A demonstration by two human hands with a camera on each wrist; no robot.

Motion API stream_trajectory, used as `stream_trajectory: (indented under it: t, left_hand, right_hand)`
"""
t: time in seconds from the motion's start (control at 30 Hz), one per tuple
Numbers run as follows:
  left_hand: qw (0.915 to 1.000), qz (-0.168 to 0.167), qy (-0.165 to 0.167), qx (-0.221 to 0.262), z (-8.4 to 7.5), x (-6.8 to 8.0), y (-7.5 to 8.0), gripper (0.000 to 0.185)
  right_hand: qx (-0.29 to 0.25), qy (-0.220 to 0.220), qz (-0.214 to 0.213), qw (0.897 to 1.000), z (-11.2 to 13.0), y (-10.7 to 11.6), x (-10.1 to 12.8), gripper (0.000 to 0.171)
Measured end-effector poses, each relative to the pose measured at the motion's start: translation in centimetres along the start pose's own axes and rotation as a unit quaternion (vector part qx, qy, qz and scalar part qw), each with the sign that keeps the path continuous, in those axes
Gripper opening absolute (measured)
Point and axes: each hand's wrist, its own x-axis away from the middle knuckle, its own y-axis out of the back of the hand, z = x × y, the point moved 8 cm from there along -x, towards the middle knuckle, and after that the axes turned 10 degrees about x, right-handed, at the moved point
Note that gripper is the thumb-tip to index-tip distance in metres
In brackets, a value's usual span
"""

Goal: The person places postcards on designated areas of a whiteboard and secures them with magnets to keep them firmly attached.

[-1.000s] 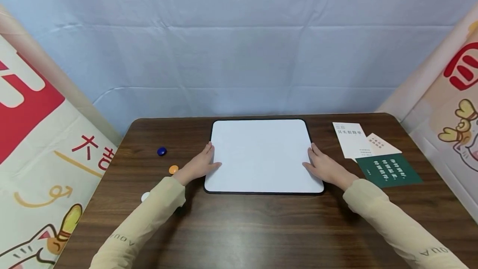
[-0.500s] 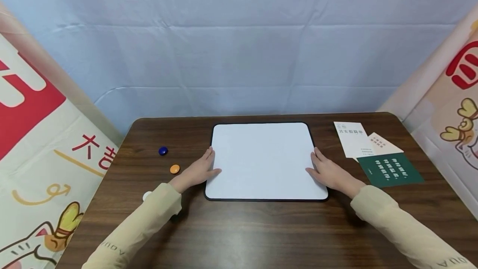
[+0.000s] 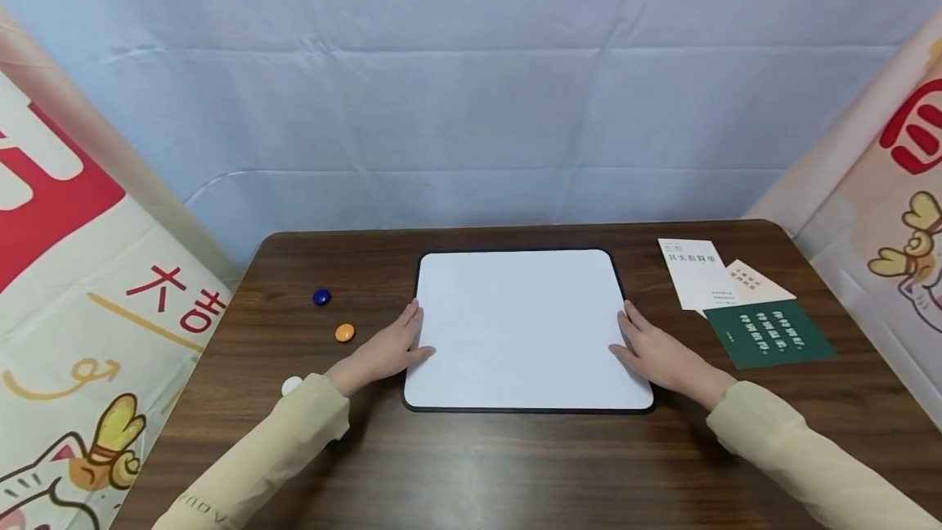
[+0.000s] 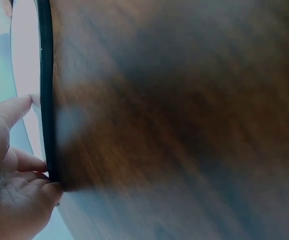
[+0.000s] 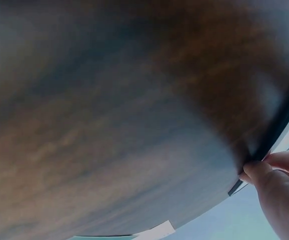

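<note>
A white whiteboard (image 3: 518,330) with a thin black frame and rounded corners lies flat at the middle of the table. My left hand (image 3: 386,350) grips its left side, thumb over the white face and fingers along the edge. In the left wrist view, that hand's fingertips meet the black frame (image 4: 46,75). On the opposite side my right hand (image 3: 666,357) holds the right edge, its thumb also on the face. The right wrist view has that hand's fingers pinching the dark rim (image 5: 277,122). Nothing is written on the board.
Left of the board sit a blue round magnet (image 3: 321,297), an orange one (image 3: 344,333) and a white one (image 3: 291,385), partly behind the left sleeve. At right lie a white card (image 3: 692,268), a pale card (image 3: 761,283) and a green card (image 3: 771,335). A curtain (image 3: 471,121) hangs behind.
Both hands have drawn the whiteboard toward the person, away from the table's far edge, with their grip on its sides kept. Magnets and cards have stayed in place.
</note>
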Motion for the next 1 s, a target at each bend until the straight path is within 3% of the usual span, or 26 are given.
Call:
stream_trajectory:
  t: [1.0]
  left_hand:
    - [0.9996,0.012,-0.019,-0.015,-1.3,3.3,-1.2,0.079]
  right_hand:
    - [0.010,0.005,-0.011,1.000,0.9,-0.4,3.0,0.063]
